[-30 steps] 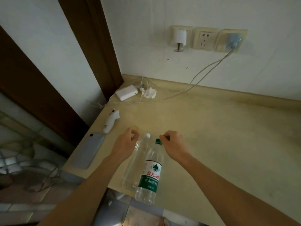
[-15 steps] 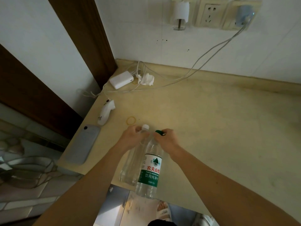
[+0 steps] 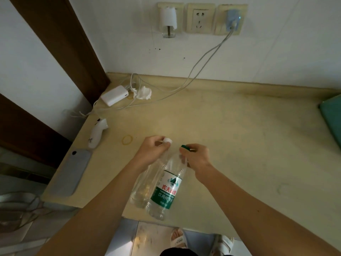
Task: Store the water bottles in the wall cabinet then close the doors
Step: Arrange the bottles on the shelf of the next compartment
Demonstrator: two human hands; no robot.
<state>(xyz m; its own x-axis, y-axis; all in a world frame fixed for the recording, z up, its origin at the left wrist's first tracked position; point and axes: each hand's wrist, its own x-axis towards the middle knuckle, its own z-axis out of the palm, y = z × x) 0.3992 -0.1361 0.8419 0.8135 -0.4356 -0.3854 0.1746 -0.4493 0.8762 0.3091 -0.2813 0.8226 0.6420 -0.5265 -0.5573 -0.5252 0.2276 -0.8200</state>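
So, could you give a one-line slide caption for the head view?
Left hand and right hand grip two water bottles by their necks.

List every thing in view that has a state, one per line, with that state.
Unlabelled bottle: white cap on, left hand grips its neck.
Labelled bottle: green cap on, right hand grips its neck.
Middle wall socket: nothing plugged in.
Blue charger: plugged in, cable attached.
Power bank: lying flat, cable attached.
Phone: face down.
Wall cabinet: not in view.
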